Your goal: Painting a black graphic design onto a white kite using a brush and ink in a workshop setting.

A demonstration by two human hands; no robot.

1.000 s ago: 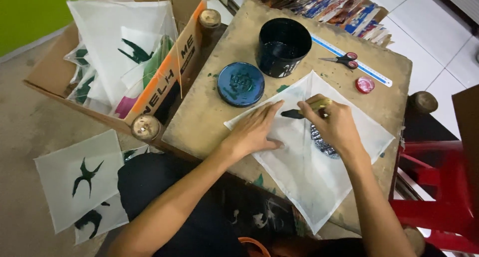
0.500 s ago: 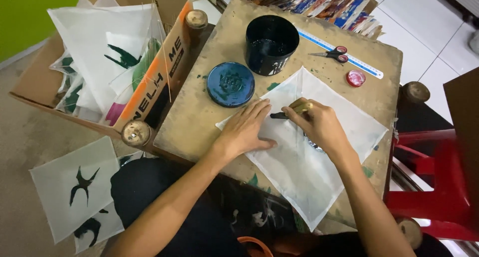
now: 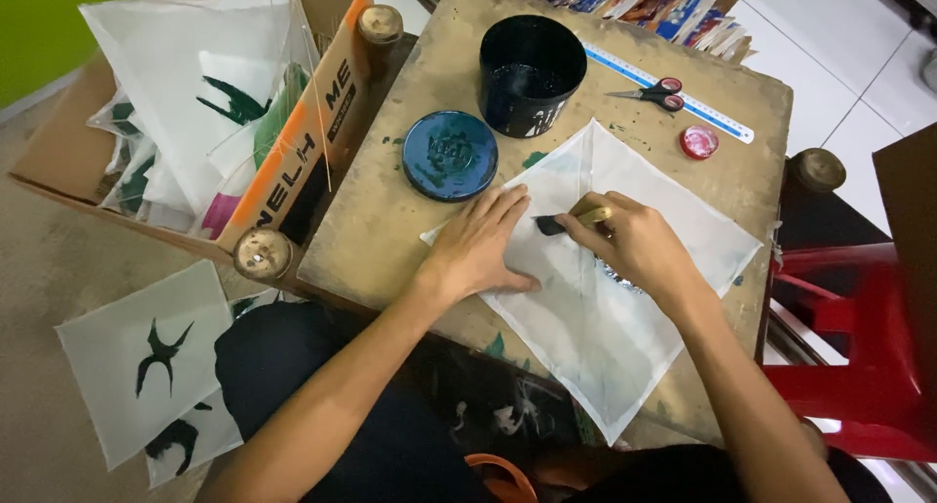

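Note:
A white square sheet (image 3: 625, 327) lies diamond-wise on the worn wooden table (image 3: 390, 220). My left hand (image 3: 478, 244) rests flat on its left corner, fingers spread, pressing it down. My right hand (image 3: 630, 244) grips a small brush (image 3: 571, 220) with a pale handle and a dark tip that touches the sheet between the two hands. A round blue lid (image 3: 450, 155) smeared with dark paint lies just beyond my left hand. Behind it stands a black paint tub (image 3: 530, 74) holding dark paint.
Scissors (image 3: 652, 94) lie on a blue ruler (image 3: 673, 93) at the table's far side, with a small red cap (image 3: 699, 142) nearby. A cardboard box (image 3: 205, 113) of painted white sheets sits at left. Painted sheets (image 3: 146, 366) lie on the floor. A red stool (image 3: 859, 366) stands at right.
My right hand has drawn the brush leftward across the sheet toward my left hand. My left hand stays pressed on the sheet. The view has shifted slightly.

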